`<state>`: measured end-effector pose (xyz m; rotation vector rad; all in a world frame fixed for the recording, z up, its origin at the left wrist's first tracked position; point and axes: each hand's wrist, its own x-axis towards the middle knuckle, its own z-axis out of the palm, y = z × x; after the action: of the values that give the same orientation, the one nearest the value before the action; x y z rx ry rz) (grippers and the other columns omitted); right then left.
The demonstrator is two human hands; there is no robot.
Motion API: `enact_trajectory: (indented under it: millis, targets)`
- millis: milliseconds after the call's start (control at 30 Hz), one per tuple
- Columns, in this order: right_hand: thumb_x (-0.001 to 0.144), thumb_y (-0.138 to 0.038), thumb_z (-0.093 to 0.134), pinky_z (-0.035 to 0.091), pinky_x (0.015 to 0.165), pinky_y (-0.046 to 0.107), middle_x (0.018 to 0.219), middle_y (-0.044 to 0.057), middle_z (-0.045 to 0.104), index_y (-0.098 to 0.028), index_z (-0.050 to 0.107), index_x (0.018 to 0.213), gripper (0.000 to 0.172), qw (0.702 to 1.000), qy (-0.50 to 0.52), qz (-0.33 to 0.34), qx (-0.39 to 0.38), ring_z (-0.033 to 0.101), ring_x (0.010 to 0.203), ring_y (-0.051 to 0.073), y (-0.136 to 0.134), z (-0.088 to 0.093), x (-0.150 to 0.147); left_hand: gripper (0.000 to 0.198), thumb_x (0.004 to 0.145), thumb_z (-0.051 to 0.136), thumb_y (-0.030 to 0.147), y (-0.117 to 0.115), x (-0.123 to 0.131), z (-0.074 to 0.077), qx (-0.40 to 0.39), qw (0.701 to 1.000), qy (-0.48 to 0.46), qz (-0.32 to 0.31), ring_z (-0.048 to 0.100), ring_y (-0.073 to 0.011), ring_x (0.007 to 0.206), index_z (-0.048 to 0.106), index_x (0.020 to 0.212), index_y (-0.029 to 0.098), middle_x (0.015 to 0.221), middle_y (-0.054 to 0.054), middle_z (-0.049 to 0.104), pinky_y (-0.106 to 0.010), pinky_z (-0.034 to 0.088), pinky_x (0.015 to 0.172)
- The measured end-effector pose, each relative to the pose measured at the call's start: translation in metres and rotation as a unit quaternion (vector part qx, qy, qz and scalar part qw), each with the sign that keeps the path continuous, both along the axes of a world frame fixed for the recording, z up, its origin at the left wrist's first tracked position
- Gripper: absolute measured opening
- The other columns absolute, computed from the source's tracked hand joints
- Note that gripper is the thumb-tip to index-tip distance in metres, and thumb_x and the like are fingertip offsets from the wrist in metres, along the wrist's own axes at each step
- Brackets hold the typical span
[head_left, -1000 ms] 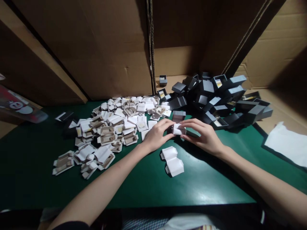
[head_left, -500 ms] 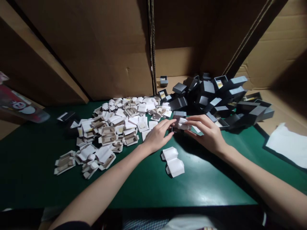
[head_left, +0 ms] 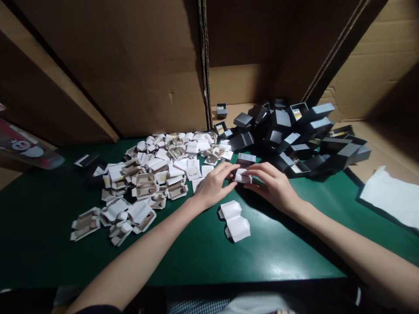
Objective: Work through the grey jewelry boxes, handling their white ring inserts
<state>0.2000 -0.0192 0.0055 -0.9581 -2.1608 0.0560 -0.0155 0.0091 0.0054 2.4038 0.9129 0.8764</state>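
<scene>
White piece (head_left: 243, 176) shifted toward left fingers (head_left: 229, 168); folded card (head_left: 238, 227) nearer table edge (head_left: 212, 278).

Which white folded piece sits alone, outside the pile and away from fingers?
The white piece between the forearms, lying apart on the green table. Most others crowd the pile at left; a second piece is between left hand and right hand.

Dim edges; glare on green tabletop (head_left: 278, 259); dark shadow below right hand (head_left: 274, 184).
</scene>
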Motion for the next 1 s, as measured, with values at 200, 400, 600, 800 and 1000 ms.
enact_trajectory:
  millis: [200,400,600,800,1000]
  targets:
    - [0.087,-0.031,0.061,0.05,0.078,0.039,0.102,0.009,0.067,-0.021,0.062,0.106,0.021,1.0,-0.02,-0.015,0.003,0.059,0.09,0.023,-0.0005,-0.0013,-0.0016,0.039,0.084,0.064,0.025,0.0012,0.0003,0.0006,0.003,1.0,-0.016,-0.014,0.06,-0.0175,0.097,0.055,0.122,0.02,0.119,-0.009,0.056,-0.033,0.053,0.084]
    - [0.09,-0.022,0.055,0.052,0.078,0.038,0.109,0.008,0.068,-0.022,0.059,0.115,0.025,0.999,0.005,0.027,-0.023,0.058,0.094,0.022,0.0005,0.0017,-0.0009,0.019,0.089,0.058,0.023,0.003,0.002,0.002,0.031,0.999,-0.04,-0.02,0.06,-0.0176,0.104,0.064,0.105,0.017,0.11,-0.007,0.065,-0.034,0.049,0.093]
    - [0.093,-0.012,0.045,0.051,0.075,0.035,0.106,0.007,0.069,-0.021,0.06,0.111,0.026,0.999,-0.015,0.036,-0.005,0.059,0.09,0.019,0.0027,-0.0007,0.0033,0.018,0.091,0.051,0.017,0.0027,0.0023,0.0005,0.052,0.998,-0.032,0.004,0.061,-0.0183,0.106,0.065,0.103,0.017,0.109,-0.007,0.067,-0.037,0.048,0.096]
    - [0.087,-0.016,0.059,0.044,0.082,0.042,0.112,0.004,0.067,-0.027,0.066,0.096,0.015,0.987,-0.09,-0.067,0.119,0.056,0.098,0.023,-0.004,0.0004,0.0008,0.027,0.086,0.061,0.031,0.0006,0.0016,0.0006,0.043,0.999,-0.003,-0.033,0.058,-0.0211,0.112,0.061,0.108,0.017,0.115,-0.009,0.064,-0.038,0.048,0.097]
    - [0.085,-0.025,0.063,0.043,0.099,0.053,0.141,0.007,0.046,-0.028,0.064,0.105,0.02,0.995,-0.081,-0.015,0.063,0.041,0.129,0.03,0.0036,0.0083,0.0049,0.018,0.084,0.061,0.026,-0.0039,0.0056,0.0009,0.044,0.999,-0.018,-0.004,0.063,-0.0207,0.102,0.063,0.099,0.016,0.107,-0.009,0.067,-0.036,0.052,0.089]
